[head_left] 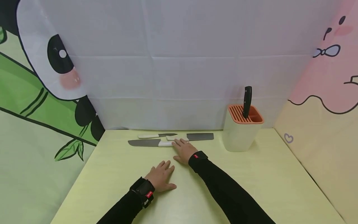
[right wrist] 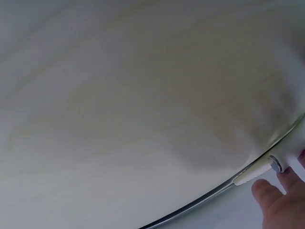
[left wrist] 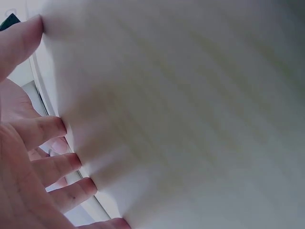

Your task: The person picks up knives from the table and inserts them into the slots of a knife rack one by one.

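Note:
My right hand (head_left: 185, 151) reaches to the white handle of a chef's knife (head_left: 144, 142), whose blade points left. Its fingertips lie right at the handle end, and the thumb stands apart. In the right wrist view, a white handle (right wrist: 252, 172) shows beside the fingers (right wrist: 268, 194). Behind lie a small white-handled paring knife (head_left: 148, 136) and a cleaver (head_left: 200, 137) with its blade to the right. My left hand (head_left: 160, 176) rests on the table nearer to me, fingers spread. Only bare tabletop lies under its fingertips (left wrist: 71, 162) in the left wrist view.
A pale knife block (head_left: 237, 137) with an orange slotted top stands at the back right of the table (head_left: 279, 186). One black-handled knife (head_left: 247, 101) is upright in it. Printed cloth (head_left: 195, 77) hangs behind the table and along both sides.

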`<state>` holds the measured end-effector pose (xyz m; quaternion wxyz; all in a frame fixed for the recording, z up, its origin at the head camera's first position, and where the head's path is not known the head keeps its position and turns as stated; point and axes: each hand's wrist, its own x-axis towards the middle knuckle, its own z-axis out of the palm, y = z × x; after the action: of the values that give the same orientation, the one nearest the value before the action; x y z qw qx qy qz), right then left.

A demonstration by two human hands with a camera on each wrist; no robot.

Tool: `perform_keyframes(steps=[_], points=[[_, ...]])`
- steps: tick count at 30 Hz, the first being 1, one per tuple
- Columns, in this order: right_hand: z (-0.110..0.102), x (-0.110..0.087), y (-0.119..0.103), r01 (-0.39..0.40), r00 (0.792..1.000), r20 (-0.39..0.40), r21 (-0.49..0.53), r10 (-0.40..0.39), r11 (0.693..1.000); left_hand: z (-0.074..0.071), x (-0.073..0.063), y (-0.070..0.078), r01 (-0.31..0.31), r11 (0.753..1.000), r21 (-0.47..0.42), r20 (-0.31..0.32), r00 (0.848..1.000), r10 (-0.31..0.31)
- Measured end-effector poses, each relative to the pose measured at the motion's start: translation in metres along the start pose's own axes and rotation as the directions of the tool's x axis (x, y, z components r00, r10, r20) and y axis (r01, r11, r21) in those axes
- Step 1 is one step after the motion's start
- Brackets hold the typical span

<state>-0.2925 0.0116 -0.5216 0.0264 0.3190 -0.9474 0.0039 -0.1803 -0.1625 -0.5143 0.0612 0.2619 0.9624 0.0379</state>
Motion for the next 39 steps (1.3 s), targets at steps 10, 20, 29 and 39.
perform_keyframes(steps=[10, 20, 29, 39], points=[[0.000, -0.004, -0.002, 0.063, 0.998, -0.005, 0.055, -0.063, 0.996, -0.001, 0.001, 0.001, -0.003, 1.000, -0.006, -0.008, 1.000, 0.003], [-0.007, -0.011, -0.003, 0.183, 0.982, -0.046, 0.028, -0.182, 0.983, 0.003, 0.001, -0.001, 0.006, 1.000, -0.022, -0.011, 1.000, -0.006], [-0.005, -0.020, -0.002, 0.184, 0.982, -0.059, 0.043, -0.182, 0.982, 0.006, -0.001, -0.001, 0.004, 1.000, -0.019, -0.024, 1.000, -0.004], [0.000, -0.044, 0.006, 0.219, 0.973, -0.098, 0.095, -0.210, 0.971, 0.009, -0.002, -0.001, -0.028, 0.999, 0.036, -0.094, 0.995, 0.031]])
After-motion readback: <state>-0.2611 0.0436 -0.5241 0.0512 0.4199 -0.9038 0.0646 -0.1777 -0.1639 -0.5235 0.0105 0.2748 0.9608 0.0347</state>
